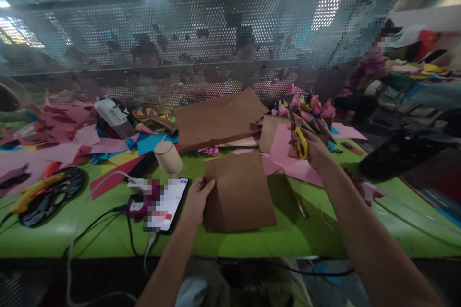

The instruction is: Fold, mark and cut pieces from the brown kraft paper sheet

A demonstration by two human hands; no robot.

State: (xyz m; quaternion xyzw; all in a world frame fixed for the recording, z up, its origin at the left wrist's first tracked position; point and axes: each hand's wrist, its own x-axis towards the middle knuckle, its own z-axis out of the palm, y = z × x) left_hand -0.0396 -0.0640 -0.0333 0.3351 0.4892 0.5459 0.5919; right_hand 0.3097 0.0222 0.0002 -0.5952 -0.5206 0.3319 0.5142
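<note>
My left hand (201,194) pinches the left edge of a square brown paper sheet (240,196), which seems to be folded or stacked in layers. In my right hand (313,148) is a pair of scissors (302,143) with yellow handles, its blades pointing up and away from me. Beneath that hand lie pink paper sheets (283,146). A pencil-like stick (298,199) rests on the green table (306,240) to the right of the brown paper.
A large brown paper (219,117) lies behind. Left are a phone (169,206), a paper cup-like roll (168,157), cables and a yellow glue gun (38,194) on a black stand. Paper flowers (313,108) pile up at back right. A perforated metal screen (201,33) borders the table; a person (370,67) is beyond.
</note>
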